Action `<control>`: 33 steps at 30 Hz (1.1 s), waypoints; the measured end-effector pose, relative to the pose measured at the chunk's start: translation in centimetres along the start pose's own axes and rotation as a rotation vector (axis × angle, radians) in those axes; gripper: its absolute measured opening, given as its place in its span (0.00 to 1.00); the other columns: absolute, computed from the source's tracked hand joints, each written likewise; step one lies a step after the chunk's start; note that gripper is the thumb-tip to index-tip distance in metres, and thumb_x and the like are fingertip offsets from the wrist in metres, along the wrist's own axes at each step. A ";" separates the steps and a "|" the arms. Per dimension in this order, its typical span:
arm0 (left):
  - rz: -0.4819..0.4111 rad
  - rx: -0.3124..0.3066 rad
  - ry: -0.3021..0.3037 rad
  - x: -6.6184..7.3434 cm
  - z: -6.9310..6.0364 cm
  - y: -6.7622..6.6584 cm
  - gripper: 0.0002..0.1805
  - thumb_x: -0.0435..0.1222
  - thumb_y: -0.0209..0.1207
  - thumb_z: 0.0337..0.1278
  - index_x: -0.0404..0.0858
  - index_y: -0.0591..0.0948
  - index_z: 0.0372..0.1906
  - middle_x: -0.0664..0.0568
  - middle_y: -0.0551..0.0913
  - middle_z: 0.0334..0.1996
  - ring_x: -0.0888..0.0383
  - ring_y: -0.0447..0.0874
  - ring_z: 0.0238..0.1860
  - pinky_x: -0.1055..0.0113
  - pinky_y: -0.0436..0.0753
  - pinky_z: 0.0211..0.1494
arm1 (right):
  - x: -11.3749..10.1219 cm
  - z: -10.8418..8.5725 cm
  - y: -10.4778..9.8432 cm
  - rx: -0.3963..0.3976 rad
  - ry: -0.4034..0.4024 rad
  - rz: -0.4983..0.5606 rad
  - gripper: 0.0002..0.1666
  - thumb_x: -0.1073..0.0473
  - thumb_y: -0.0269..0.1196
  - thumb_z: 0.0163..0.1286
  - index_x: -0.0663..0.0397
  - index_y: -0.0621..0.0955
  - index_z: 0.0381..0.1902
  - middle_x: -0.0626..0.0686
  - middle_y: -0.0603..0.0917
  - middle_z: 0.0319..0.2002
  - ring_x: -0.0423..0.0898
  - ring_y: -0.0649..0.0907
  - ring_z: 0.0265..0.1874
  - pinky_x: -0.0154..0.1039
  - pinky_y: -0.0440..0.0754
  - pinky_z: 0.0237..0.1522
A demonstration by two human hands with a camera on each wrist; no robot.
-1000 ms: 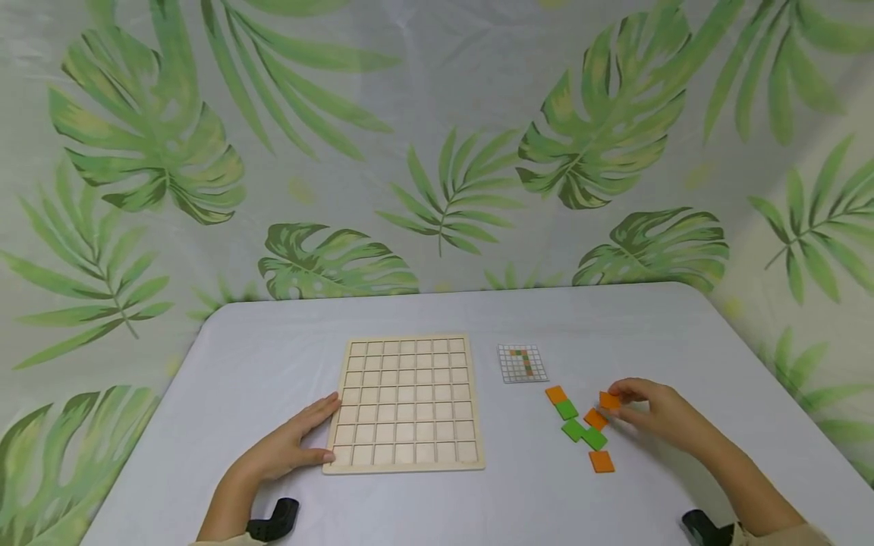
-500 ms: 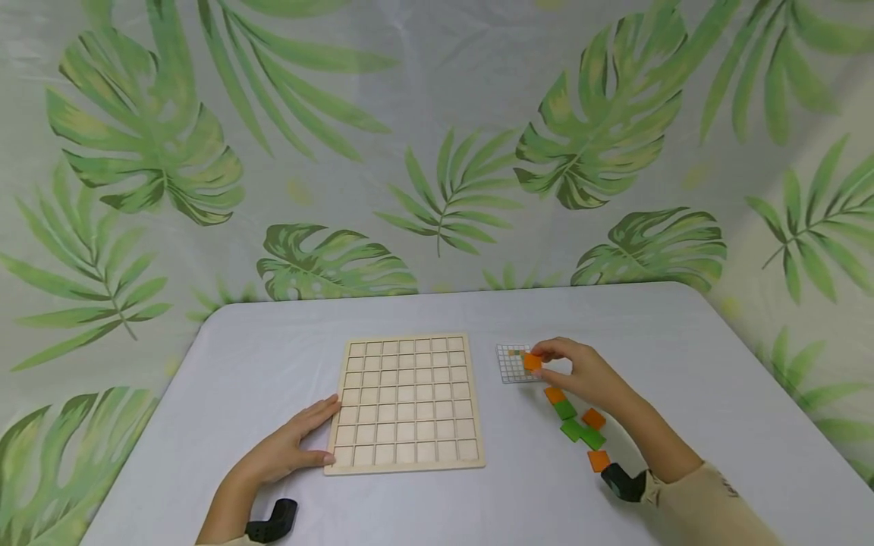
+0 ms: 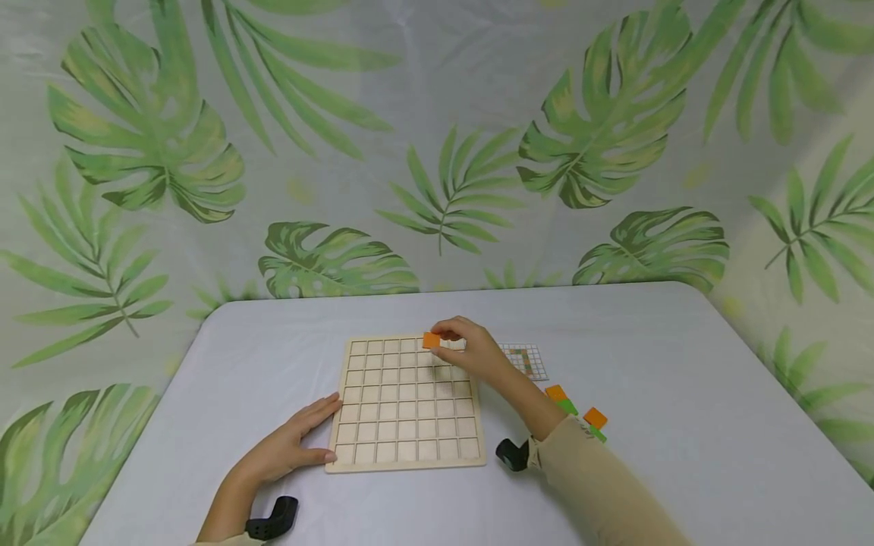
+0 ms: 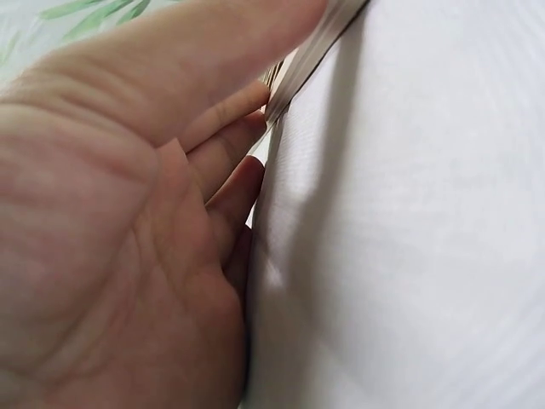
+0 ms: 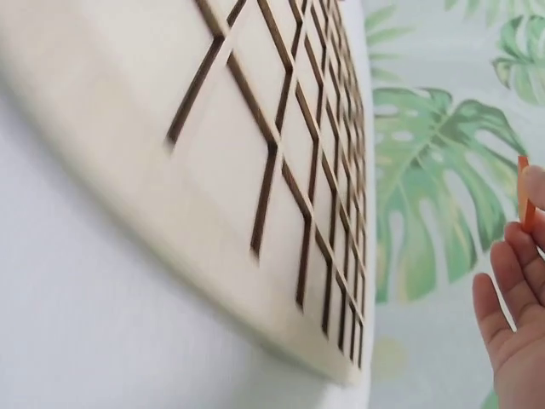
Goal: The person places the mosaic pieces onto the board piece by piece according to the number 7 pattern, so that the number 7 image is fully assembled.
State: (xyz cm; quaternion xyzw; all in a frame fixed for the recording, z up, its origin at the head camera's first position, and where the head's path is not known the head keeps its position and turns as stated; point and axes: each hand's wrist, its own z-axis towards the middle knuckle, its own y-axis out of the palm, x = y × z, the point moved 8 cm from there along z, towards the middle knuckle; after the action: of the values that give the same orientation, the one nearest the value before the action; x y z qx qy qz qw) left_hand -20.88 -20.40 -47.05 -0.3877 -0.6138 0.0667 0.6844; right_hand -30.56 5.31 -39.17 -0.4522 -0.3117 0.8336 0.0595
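- Two hands in the head view: right hand (image 3: 478, 355) has an orange square tile (image 3: 432, 340) pinched over the wooden grid board (image 3: 407, 410), far side, right of middle.
- Left hand (image 3: 283, 447) rests at the board's left edge, thumb spread wide.
- Printed pattern card (image 3: 531, 361) and loose tiles (image 3: 596, 418) sit right of the board, tiles nearer.
- Left wrist cam: fingers pretty straight, tips at the board.
- Right wrist cam: same tile, edge-on, between thumb and fingers.
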 end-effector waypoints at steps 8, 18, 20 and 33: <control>-0.004 -0.001 0.000 -0.1 0.1 0.1 0.44 0.47 0.65 0.40 0.41 0.62 0.66 0.47 0.52 0.68 0.42 0.42 0.67 0.40 0.46 0.61 | 1.0 2.7 4.5 -0.080 0.087 0.007 0.17 0.59 0.62 0.61 0.57 0.77 0.48 0.48 0.77 0.43 0.43 0.75 0.41 0.35 0.74 0.43; -0.006 -0.008 -0.004 -0.1 0.2 0.2 0.44 0.46 0.65 0.41 0.42 0.62 0.66 0.48 0.52 0.68 0.42 0.42 0.67 0.40 0.46 0.61 | 3.7 2.7 7.7 -0.198 0.258 -0.015 0.17 0.56 0.62 0.61 0.51 0.78 0.48 0.46 0.76 0.44 0.41 0.76 0.41 0.31 0.74 0.43; -0.001 -0.008 -0.005 -0.1 0.1 0.1 0.44 0.46 0.65 0.41 0.42 0.62 0.66 0.47 0.52 0.68 0.42 0.42 0.67 0.40 0.46 0.61 | 3.9 2.8 8.0 -0.199 0.259 -0.030 0.17 0.56 0.62 0.60 0.51 0.79 0.47 0.46 0.76 0.42 0.40 0.76 0.41 0.32 0.74 0.44; 0.004 -0.006 0.002 0.1 0.0 0.0 0.43 0.46 0.65 0.41 0.41 0.62 0.66 0.47 0.53 0.68 0.41 0.41 0.67 0.41 0.45 0.62 | 3.1 3.4 8.8 -0.201 0.264 -0.253 0.16 0.51 0.67 0.55 0.43 0.82 0.43 0.44 0.76 0.35 0.40 0.73 0.35 0.38 0.69 0.40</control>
State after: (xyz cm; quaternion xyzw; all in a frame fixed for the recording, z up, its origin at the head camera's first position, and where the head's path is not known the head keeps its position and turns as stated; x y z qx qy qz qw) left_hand -20.89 -20.32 -47.00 -0.3911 -0.6126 0.0661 0.6837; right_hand -33.47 -2.14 -45.09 -0.5185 -0.4372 0.7175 0.1586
